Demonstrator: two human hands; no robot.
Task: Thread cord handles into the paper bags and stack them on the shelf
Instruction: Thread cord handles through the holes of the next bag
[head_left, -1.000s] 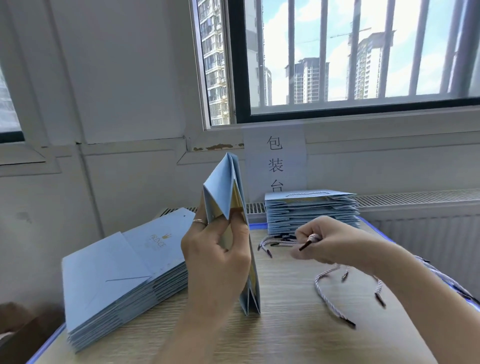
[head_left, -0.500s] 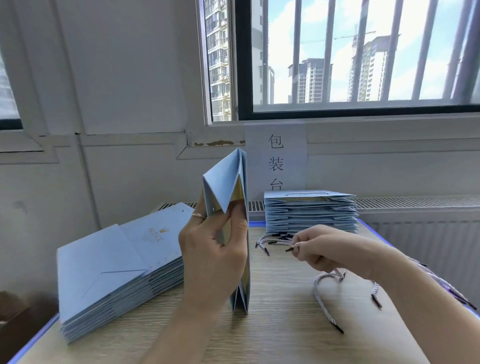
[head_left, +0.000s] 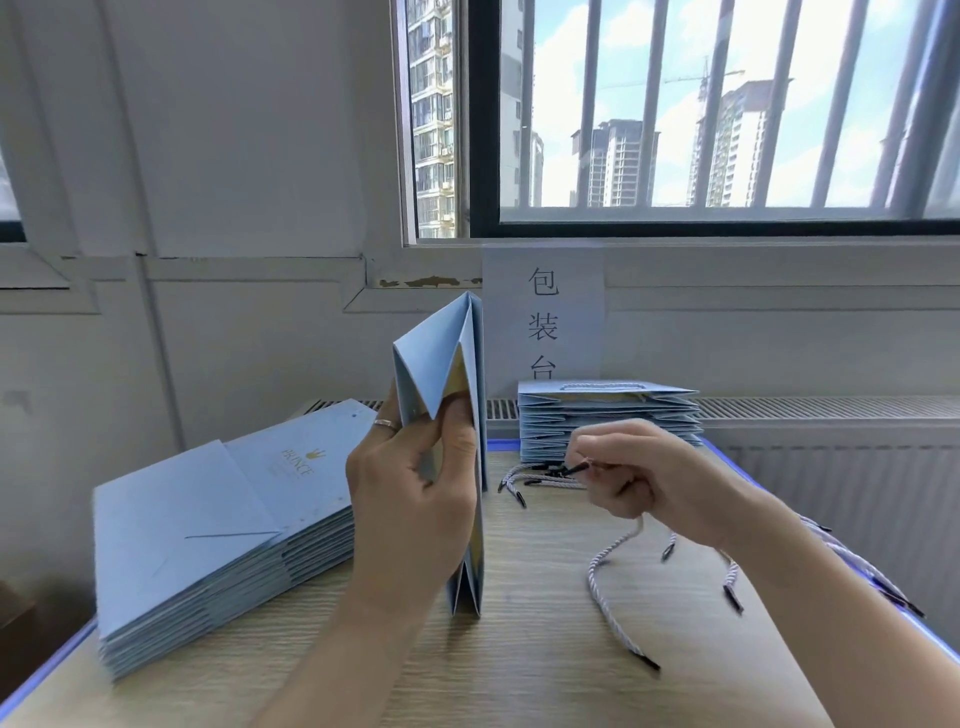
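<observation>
We stand the bag (head_left: 441, 364) upright on the table (head_left: 519, 675), our left hand (head_left: 415, 499) gripping its folded side, while our right hand (head_left: 639, 478) pinches a cord (head_left: 602, 571) near its black tip. We should steady the bag's top and aim squarely at the hole, which we cannot see. The path between our hands looks open. The flat stack (head_left: 208, 519) lies left, the finished stack (head_left: 608, 415) behind.

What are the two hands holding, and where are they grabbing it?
The left hand grips the upright blue paper bag at its folded side, about halfway up. The right hand pinches a white cord just behind its black tip.
</observation>
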